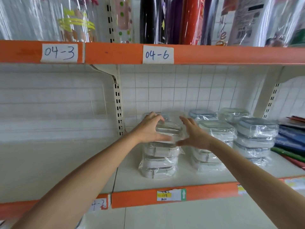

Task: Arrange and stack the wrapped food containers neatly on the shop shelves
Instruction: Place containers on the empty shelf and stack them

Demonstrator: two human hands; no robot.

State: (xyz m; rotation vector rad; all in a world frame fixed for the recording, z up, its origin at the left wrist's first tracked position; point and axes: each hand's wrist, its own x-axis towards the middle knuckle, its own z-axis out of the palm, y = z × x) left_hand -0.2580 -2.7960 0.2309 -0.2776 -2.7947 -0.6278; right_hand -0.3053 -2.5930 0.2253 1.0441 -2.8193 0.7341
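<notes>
a wrapped container (pixel 170 128) is being set on top of the left-hand stack (pixel 159 160) on the white shelf (pixel 128 179), and this placing step is judged to be almost done. the left hand (pixel 149 129) is laid over the container's near left corner with its fingers curled over the top edge, so the container is gripped from that side. the right hand (pixel 192 134) is held at the container's right side with its fingers straight and spread; whether the palm is pressed against the wrap or is just beside it cannot be told, since the frame is blurred there. the stack below is made of about three grey-white wrapped containers, and the top one appears to be sitting slightly askew of them, though the glare of the plastic makes this uncertain. to the right, a second grey-white stack (pixel 209 146) and taller stacks of blue-lidded containers (pixel 257 138) are seen, with folded coloured sheets (pixel 292 142) at the far right edge. overhead, an orange shelf rail (pixel 115 52) is marked with the labels 04-3 and 04-6. for the next move, the top container would need to be squared with the ones below, pressed down lightly from both sides, and then released without the slippery wrap being dragged, since a shifted load could be tipped off the stack.
</notes>
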